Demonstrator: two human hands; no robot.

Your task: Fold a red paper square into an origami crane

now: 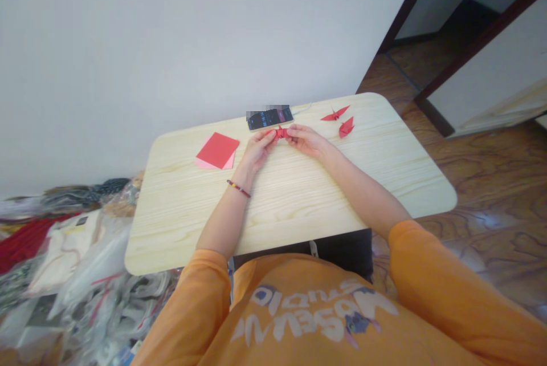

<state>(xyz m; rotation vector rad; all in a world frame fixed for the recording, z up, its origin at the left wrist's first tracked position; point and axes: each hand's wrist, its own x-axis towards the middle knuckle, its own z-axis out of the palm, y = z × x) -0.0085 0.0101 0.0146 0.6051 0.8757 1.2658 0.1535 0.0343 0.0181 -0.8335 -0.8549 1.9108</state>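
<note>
1. L hand (256, 149) & R hand (305, 141) both closed in a pinch on a small folded red origami piece (281, 133), top centre of the desk (299, 212). Hands meet from either side, forearms low on desk, prob. for steady, fine control of the paper.
2. Red piece is held in the air betw. the hands, just below the smartphone (269, 118).
3. Phone lies flat at far edge w/ a white cable (304, 108) running off to the right, likely kept clear of the hands.
4. Two red origami cranes (337, 118) sit upper right of the hands, well apart, seemingly set aside.
5. Red paper sheets (217, 150) lie on a pink sheet (208, 163), left of L hand, prob. placed within easy reach.
6. Beaded bracelet (238, 188) on L wrist; orange sweatshirt (299, 309) along bottom of frame; plastic bags (106, 292) lower left, on the floor.
</note>
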